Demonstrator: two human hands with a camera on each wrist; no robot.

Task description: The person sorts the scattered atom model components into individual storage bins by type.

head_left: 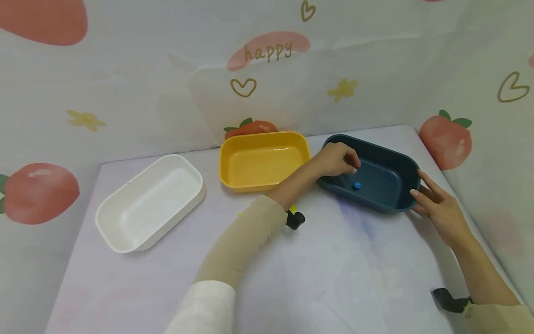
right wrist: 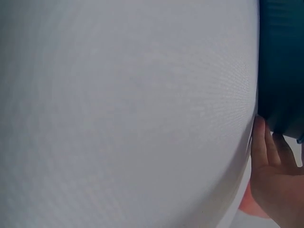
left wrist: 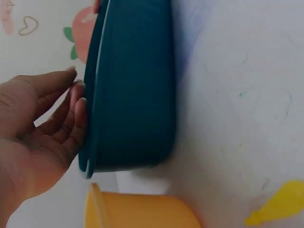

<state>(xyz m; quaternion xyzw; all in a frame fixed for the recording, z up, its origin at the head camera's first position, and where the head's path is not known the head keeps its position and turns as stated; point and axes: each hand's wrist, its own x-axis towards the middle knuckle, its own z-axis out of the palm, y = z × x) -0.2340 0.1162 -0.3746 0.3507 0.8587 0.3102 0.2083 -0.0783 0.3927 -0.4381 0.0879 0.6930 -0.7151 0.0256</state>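
A dark blue tray sits at the right of the table with a small blue bead on its floor. My left hand reaches over the tray's left end, its thumb and fingertips close together above the inside. In the left wrist view, nothing shows between the left fingertips. My right hand holds the tray's right end, thumb over the rim and fingers along the outside. The right wrist view shows the right fingers against the tray's end wall.
A yellow tray stands at the back middle, close to the blue one. The white tray lies angled on the left. A yellow bulb-shaped item with a narrow neck lies on the table, mostly hidden by my left forearm in the head view.
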